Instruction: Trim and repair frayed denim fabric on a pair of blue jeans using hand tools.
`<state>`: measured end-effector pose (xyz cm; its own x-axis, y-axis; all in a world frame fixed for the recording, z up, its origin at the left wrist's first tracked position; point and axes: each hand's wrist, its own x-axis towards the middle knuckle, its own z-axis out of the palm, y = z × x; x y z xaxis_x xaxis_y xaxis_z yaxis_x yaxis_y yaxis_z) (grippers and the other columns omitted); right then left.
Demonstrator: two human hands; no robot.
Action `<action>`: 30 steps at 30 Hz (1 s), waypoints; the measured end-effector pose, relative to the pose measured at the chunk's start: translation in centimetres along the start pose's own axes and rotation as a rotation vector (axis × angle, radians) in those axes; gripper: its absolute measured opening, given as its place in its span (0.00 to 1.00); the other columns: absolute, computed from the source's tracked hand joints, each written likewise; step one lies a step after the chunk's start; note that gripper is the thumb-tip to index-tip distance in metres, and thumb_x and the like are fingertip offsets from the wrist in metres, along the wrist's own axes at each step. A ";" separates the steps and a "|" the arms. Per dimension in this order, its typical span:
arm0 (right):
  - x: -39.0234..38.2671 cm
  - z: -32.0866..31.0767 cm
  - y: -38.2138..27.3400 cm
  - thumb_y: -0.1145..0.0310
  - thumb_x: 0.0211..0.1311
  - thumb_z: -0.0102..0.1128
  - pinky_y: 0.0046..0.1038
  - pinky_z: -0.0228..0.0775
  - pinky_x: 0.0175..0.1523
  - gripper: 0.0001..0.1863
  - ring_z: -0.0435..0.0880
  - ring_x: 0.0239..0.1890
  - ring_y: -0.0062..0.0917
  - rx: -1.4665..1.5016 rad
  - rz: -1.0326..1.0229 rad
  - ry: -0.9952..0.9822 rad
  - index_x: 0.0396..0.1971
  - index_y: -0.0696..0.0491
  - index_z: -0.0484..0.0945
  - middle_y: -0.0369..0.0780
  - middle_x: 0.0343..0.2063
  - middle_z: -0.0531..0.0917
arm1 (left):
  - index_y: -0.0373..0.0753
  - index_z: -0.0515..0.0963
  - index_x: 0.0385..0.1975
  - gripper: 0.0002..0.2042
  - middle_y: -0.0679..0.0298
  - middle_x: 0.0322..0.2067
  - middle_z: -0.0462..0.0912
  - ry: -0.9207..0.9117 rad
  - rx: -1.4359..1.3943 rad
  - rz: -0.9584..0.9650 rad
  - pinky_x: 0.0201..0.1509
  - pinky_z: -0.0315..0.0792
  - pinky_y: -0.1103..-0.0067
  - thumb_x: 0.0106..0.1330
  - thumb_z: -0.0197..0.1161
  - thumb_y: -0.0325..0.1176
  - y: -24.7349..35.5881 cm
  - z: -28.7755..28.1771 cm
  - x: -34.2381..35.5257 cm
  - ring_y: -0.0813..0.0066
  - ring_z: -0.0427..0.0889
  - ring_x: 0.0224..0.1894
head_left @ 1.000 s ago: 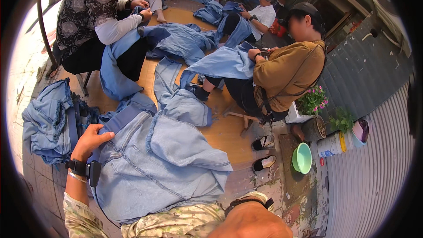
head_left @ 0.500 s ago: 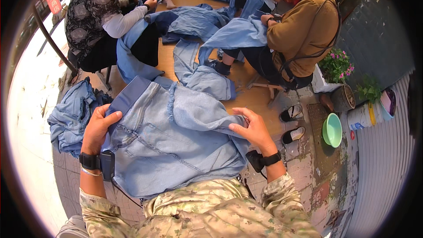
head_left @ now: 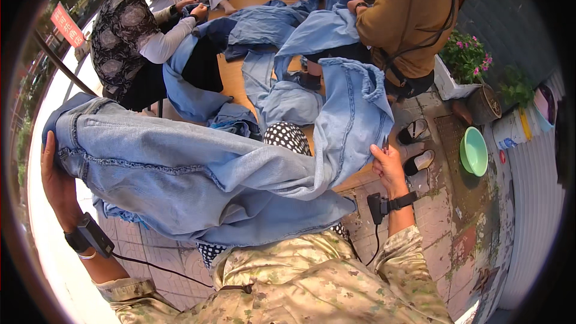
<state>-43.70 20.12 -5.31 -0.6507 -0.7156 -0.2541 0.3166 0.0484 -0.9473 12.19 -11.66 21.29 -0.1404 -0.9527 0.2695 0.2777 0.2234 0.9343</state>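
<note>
A pair of light blue denim jeans (head_left: 180,150), turned with its seams outward, stretches across my lap between both hands. My left hand (head_left: 59,183) grips the darker waistband end at the far left, its fingers partly hidden by the cloth. With my right hand (head_left: 389,165) I pinch the edge of a leg, below its frayed hem (head_left: 360,66). A small dark pointed tool (head_left: 385,143) sticks up from the right fingers; its kind is too small to tell. The fabric sags and folds in the middle over black-and-white dotted cloth (head_left: 288,137).
One person (head_left: 129,42) sits at the far left, another in a brown top (head_left: 408,12) at the far right, both handling denim. More denim (head_left: 264,24) lies on a tan mat (head_left: 231,78). Shoes (head_left: 419,162), a green basin (head_left: 474,151) and flower pots stand at right.
My hands have moved apart, the left one outward and the right one rightward. The jeans are now spread wide and lifted, with the frayed leg end raised at right.
</note>
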 end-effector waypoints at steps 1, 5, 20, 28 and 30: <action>-0.4 -0.5 0.7 0.66 0.60 0.65 0.16 0.43 0.14 0.15 0.54 0.09 0.08 0.067 0.065 0.040 0.20 0.44 0.66 0.24 0.12 0.61 | 0.32 0.72 0.54 0.17 0.58 0.51 0.78 0.063 -0.003 -0.008 0.59 0.68 0.76 0.71 0.53 0.35 0.4 -0.4 -0.4 0.71 0.77 0.53; -1.3 -1.5 4.0 0.65 0.59 0.65 0.17 0.45 0.14 0.17 0.55 0.09 0.08 0.046 0.218 0.031 0.19 0.44 0.64 0.23 0.12 0.59 | 0.32 0.75 0.49 0.15 0.58 0.46 0.81 0.105 0.088 -0.085 0.57 0.70 0.76 0.70 0.55 0.35 -1.4 -3.6 -2.2 0.72 0.79 0.49; 0.2 3.5 0.9 0.72 0.52 0.66 0.20 0.66 0.27 0.08 0.77 0.24 0.13 -0.808 -0.289 -0.059 0.29 0.61 0.79 0.35 0.22 0.82 | 0.34 0.78 0.46 0.16 0.61 0.44 0.81 0.377 0.089 -0.324 0.57 0.69 0.75 0.61 0.66 0.34 -7.8 -12.4 -7.6 0.72 0.79 0.48; 3.6 17.0 -2.8 0.66 0.46 0.72 0.25 0.73 0.45 0.29 0.81 0.43 0.29 -0.798 -0.643 -0.569 0.50 0.56 0.74 0.40 0.45 0.80 | 0.31 0.72 0.54 0.21 0.59 0.47 0.80 0.142 0.187 -0.314 0.62 0.64 0.74 0.62 0.62 0.32 -4.9 -11.6 -8.0 0.70 0.75 0.54; 3.3 18.9 -3.4 0.62 0.44 0.73 0.29 0.71 0.49 0.33 0.79 0.47 0.33 -0.839 -0.543 -0.681 0.52 0.56 0.72 0.42 0.48 0.79 | 0.31 0.72 0.54 0.21 0.59 0.48 0.80 0.132 0.216 -0.301 0.63 0.63 0.74 0.62 0.62 0.32 -3.8 -11.3 -8.1 0.70 0.75 0.54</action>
<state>-33.89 4.42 0.74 0.0174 -0.9912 0.1315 -0.5959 -0.1159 -0.7947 23.00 -7.12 12.91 -0.0581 -0.9974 -0.0429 0.0348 -0.0450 0.9984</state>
